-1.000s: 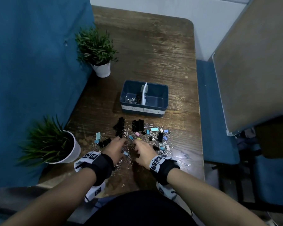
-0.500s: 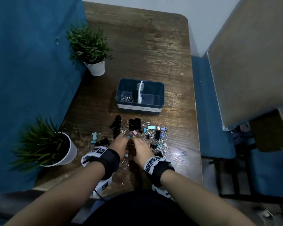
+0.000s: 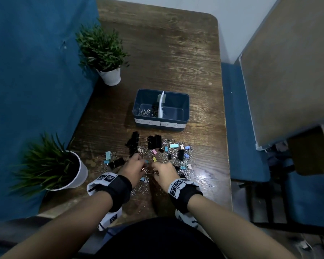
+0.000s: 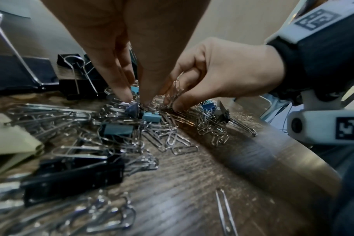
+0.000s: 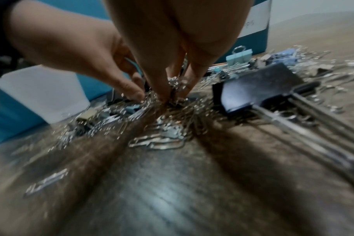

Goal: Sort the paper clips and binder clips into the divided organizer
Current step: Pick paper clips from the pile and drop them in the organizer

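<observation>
Hands meet in the near middle of the wooden table (image 3: 176,53), both buried in the mixed heap of clips. The right hand (image 3: 164,176) has its thumb and fingers curled round a small bunch of silver paper clips (image 4: 175,92), pinched just above the table, as the left wrist view shows plainly. The left hand (image 3: 132,169) reaches down beside it at its 9 o'clock, fingertips (image 4: 124,95) pressed close together into the pile by a small blue binder clip (image 4: 152,116); whether they have hold of anything cannot be told. The heap spreads from the hands toward 12 and 2 o'clock: large black binder clips (image 3: 154,142), small pastel ones and loose paper clips. The divided organizer (image 3: 185,109), a dark blue bin with a white divider, stands at 12 o'clock beyond the heap; some paper clips lie in its left compartment (image 3: 147,111). Two potted plants (image 3: 101,51) stand along the table's left edge.
</observation>
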`<state>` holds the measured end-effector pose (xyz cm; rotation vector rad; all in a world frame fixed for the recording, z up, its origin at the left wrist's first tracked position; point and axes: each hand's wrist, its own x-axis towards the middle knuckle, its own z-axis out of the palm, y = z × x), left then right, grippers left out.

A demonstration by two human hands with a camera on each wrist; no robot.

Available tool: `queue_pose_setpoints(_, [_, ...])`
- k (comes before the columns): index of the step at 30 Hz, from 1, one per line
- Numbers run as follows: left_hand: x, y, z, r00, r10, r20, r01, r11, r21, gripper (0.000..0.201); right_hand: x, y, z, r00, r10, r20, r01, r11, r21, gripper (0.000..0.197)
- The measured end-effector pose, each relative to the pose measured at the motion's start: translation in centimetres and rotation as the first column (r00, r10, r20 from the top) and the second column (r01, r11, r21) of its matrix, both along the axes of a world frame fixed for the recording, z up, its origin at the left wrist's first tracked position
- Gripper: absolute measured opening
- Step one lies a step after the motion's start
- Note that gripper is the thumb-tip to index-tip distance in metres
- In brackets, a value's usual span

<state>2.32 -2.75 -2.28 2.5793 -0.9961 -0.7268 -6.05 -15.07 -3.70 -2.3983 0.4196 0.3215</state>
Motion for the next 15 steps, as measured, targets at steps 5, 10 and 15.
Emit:
queue_pose_setpoints(5, [-0.5, 0.0, -0.6, 0.991, -0.127, 0.031, 0.127, 0.992, -0.004, 0.027, -0.2, -2.2, 0.9, 0.987, -0.149, -0.057, 0.154, 0.983, 0.098, 0.032])
queue_pose_setpoints(10, [-1.2, -0.7, -1.3, 0.958, -0.284, -0.028, 0.285, 0.957, 0.061, 0.064, -0.2, -4.0, 1.4, 0.941, -0.317, -0.121, 0.338, 0.906, 0.255, 0.023])
queue_pose_setpoints(15, [-2.4, -2.1, -1.8, 0.969, -0.225, -0.104, 0.229, 0.973, 0.025, 0.107, -0.7, -5.5, 1.6, 0.89, -0.437, -0.131, 0.455, 0.821, 0.346, 0.022])
